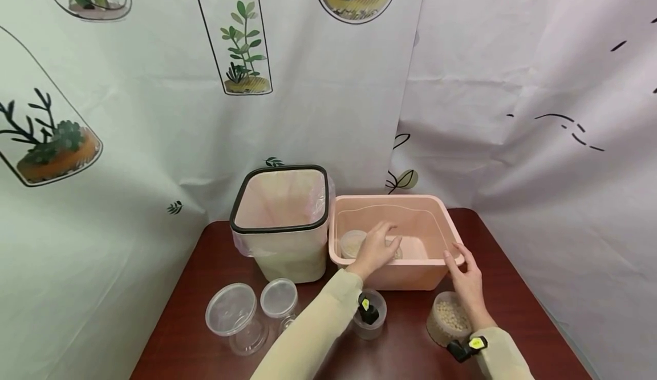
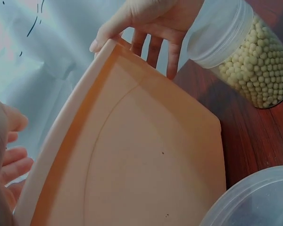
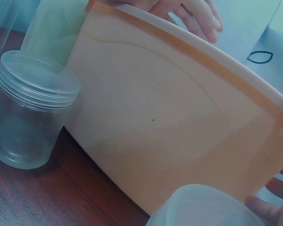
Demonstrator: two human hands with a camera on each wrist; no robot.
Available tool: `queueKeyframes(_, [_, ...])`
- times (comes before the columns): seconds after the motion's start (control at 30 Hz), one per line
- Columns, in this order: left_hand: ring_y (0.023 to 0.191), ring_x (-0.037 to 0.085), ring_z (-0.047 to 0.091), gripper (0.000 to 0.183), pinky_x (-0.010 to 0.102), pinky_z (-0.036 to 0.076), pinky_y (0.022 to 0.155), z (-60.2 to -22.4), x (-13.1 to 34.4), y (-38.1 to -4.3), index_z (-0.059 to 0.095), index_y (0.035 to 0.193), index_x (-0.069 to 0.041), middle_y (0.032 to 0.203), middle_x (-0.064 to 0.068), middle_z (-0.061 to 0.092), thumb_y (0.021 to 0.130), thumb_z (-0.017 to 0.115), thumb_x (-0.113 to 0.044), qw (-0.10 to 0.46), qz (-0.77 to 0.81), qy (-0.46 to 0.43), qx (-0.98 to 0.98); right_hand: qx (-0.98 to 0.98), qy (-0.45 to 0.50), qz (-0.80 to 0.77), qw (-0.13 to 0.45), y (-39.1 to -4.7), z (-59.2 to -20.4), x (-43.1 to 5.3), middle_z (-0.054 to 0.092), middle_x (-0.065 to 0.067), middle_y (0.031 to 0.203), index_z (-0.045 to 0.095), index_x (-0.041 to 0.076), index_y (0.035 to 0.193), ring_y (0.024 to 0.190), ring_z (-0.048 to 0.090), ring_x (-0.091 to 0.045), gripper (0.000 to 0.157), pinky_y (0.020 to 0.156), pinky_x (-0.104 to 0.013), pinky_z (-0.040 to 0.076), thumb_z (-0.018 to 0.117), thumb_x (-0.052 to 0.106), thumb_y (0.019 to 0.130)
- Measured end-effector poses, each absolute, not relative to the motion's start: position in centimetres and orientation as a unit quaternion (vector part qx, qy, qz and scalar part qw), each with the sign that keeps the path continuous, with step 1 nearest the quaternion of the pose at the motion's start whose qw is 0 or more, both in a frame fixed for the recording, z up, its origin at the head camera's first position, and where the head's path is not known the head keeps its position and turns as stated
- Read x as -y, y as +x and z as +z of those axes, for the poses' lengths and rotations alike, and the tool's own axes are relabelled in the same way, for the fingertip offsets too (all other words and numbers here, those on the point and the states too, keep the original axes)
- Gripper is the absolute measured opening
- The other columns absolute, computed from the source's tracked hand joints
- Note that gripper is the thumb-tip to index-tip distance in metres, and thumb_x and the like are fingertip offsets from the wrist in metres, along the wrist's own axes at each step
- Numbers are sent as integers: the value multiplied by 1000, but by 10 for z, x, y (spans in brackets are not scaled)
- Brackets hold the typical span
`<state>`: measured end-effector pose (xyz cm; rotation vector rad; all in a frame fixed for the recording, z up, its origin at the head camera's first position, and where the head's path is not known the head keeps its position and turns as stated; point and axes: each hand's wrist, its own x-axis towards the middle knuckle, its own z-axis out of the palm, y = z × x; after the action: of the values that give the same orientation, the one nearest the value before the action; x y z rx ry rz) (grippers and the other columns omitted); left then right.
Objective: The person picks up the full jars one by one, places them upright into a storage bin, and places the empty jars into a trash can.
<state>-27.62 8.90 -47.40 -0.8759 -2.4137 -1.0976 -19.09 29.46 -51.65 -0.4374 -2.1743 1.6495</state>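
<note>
A pink plastic basin (image 1: 410,277) stands on the table. My left hand (image 1: 377,249) reaches over its front rim, fingers loosely bent and apart, with no object seen in its grasp. Beneath that hand a round container is partly hidden, and a clear round jar (image 1: 352,242) with pale contents sits beside it in the basin. My right hand (image 1: 466,280) holds the basin's front right corner, its thumb and fingers spread on two sides of the rim. Close below it stands a lidded clear jar (image 2: 257,63) of pale round beans. Another clear lidded jar (image 3: 30,113), with no contents visible, stands before the basin.
Left of the basin is a black-rimmed trash bin (image 1: 292,254) with a plastic liner. In front of the bin stand a larger clear jar (image 1: 231,310) and a smaller one (image 1: 279,298). A patterned white cloth (image 1: 333,123) hangs behind the dark red table (image 1: 400,346).
</note>
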Motion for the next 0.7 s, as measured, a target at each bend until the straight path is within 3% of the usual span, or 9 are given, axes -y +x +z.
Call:
queueKeyframes(0.23, [104,14,58,28,21,44,87,-471,-90,-270,62,112,-9,109,4,62,87,65,-22,229,-397,-334,824,801,-112,570,147,-191,-509,-304,23,-16,149,32,13,144,126,35,-39,59,68,-10,43,51,39,94])
queueKeyframes(0.43, [110,13,54,27,20,41,91,-464,-97,-258,63,111,-9,114,3,59,87,65,-22,226,-405,-354,812,839,-77,519,144,-187,-501,-317,24,-20,148,31,12,145,131,27,-41,58,68,-6,38,50,35,96])
queueKeyframes(0.5, [110,14,54,27,21,40,92,-464,-100,-253,63,110,-8,114,4,59,87,65,-21,229,-409,-365,805,839,-76,517,151,-184,-502,-320,28,-18,146,33,12,144,128,32,-39,57,68,-6,39,50,36,95])
queueKeyframes(0.6, [109,15,55,27,23,41,92,-466,-104,-245,63,109,-7,114,5,59,86,66,-20,241,-415,-384,789,836,-72,511,184,-192,-533,-339,39,-10,141,38,19,142,119,46,-21,53,69,-8,43,50,39,95])
queueKeyframes(0.7, [111,16,53,27,23,40,94,-470,-108,-237,62,109,-7,116,5,58,85,67,-20,249,-420,-404,774,828,-61,518,207,-192,-548,-351,46,-11,133,42,20,140,102,53,-5,48,68,-11,46,51,35,95])
